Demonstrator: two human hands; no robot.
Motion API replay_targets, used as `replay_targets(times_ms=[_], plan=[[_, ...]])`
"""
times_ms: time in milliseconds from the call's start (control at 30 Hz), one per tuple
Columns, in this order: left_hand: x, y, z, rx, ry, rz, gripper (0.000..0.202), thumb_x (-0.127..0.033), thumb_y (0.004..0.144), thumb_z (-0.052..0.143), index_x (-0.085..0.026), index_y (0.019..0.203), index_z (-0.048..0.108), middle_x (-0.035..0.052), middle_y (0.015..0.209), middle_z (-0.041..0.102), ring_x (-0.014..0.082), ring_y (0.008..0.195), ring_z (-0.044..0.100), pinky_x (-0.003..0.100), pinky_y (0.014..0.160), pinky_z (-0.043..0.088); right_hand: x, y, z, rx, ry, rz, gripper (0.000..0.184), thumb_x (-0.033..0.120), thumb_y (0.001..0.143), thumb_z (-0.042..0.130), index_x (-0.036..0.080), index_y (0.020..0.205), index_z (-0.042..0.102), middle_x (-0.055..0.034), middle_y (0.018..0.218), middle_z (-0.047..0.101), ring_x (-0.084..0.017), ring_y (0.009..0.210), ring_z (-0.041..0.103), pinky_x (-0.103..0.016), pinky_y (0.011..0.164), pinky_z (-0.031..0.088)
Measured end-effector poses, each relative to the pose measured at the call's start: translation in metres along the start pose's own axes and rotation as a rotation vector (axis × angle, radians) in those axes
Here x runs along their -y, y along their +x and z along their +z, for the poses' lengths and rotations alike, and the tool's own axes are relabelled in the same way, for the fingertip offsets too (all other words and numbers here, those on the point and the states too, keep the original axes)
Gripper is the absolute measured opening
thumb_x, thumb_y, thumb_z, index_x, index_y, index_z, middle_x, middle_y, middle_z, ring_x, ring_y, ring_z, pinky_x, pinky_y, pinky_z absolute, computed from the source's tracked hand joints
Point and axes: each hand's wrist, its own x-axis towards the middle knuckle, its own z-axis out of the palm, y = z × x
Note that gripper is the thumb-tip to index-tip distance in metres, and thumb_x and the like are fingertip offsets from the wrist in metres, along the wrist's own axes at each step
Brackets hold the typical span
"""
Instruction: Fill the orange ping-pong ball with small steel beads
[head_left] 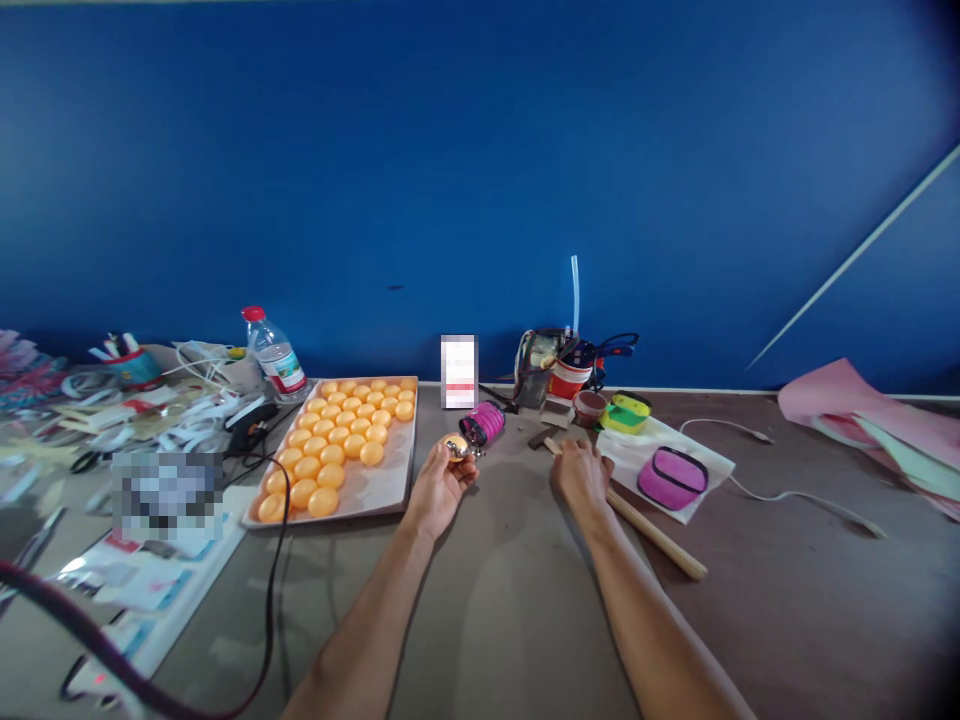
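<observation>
My left hand is closed around a small orange ball with a bit of metal on it, held just right of a white tray. The tray carries several rows of orange balls. A pink spool-like object lies just beyond the held ball. My right hand rests palm down with fingers curled over the handle of a wooden hammer, whose head lies toward the wall.
A pink pouch sits on white paper to the right, with a white cable beyond. Cups, a jar and scissors stand by the blue wall. A water bottle, a black cord and paper clutter fill the left. Pink sheets lie far right.
</observation>
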Motion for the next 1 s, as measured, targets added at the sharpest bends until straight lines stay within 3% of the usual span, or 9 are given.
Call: replay_targets(times_ms=[167,267,433,600,700,867,1000], plan=[[0.002,0.002,0.0,-0.044,-0.007,-0.02,0.031,-0.043,0.074,0.067,-0.015,0.083,0.058,0.0052,0.073,0.064,0.0128,0.063,0.06,0.028,0.067,0.049,0.004,0.0,-0.004,-0.133,0.03,-0.058,0.024,0.02,0.086,0.044,0.015,0.099,0.063,-0.0142,0.096,0.061,-0.026,0.091,0.056,-0.036,0.074,0.036],[0.004,0.004,-0.001,-0.084,0.003,-0.003,0.032,-0.045,0.073,0.067,-0.015,0.081,0.057,0.0034,0.069,0.062,0.0117,0.058,0.057,0.027,0.064,0.048,0.01,-0.003,-0.013,-0.269,0.09,-0.168,0.023,0.02,0.087,0.044,0.014,0.098,0.062,-0.014,0.091,0.061,-0.025,0.087,0.055,-0.035,0.072,0.037],[0.006,0.006,-0.001,-0.122,-0.003,0.014,0.034,-0.048,0.074,0.065,-0.016,0.076,0.056,-0.0002,0.062,0.058,0.0096,0.052,0.052,0.028,0.062,0.047,0.031,-0.024,-0.027,-0.449,0.295,-0.558,0.023,0.016,0.089,0.04,0.015,0.099,0.061,-0.0107,0.091,0.063,-0.022,0.086,0.054,-0.034,0.076,0.039],[0.004,0.005,-0.004,-0.1,-0.06,-0.002,0.034,-0.049,0.075,0.063,-0.016,0.074,0.056,-0.0008,0.062,0.058,0.0098,0.053,0.053,0.028,0.064,0.047,0.058,-0.046,-0.026,-0.393,0.423,-0.857,0.022,0.016,0.088,0.042,0.015,0.102,0.059,-0.0094,0.095,0.064,-0.021,0.086,0.054,-0.034,0.076,0.039],[0.004,0.007,-0.007,-0.096,-0.122,-0.006,0.033,-0.049,0.075,0.063,-0.016,0.074,0.055,-0.0021,0.06,0.057,0.0096,0.051,0.051,0.028,0.062,0.046,0.064,-0.051,-0.024,-0.327,0.42,-0.897,0.02,0.015,0.087,0.043,0.016,0.097,0.061,-0.0079,0.088,0.063,-0.019,0.081,0.055,-0.032,0.072,0.039],[0.007,0.009,-0.008,-0.09,-0.106,0.002,0.034,-0.05,0.078,0.059,-0.016,0.074,0.055,-0.0019,0.06,0.057,0.0085,0.049,0.048,0.028,0.063,0.046,0.06,-0.051,-0.027,-0.428,0.484,-0.882,0.023,0.013,0.086,0.042,0.013,0.102,0.059,-0.0093,0.09,0.064,-0.02,0.083,0.055,-0.034,0.074,0.039],[0.005,0.007,-0.005,-0.095,-0.105,-0.005,0.034,-0.05,0.078,0.059,-0.016,0.073,0.056,-0.0016,0.059,0.056,0.0101,0.051,0.05,0.028,0.062,0.046,0.06,-0.05,-0.024,-0.365,0.429,-0.89,0.022,0.014,0.086,0.044,0.015,0.1,0.061,-0.0084,0.088,0.063,-0.019,0.081,0.055,-0.033,0.073,0.039]])
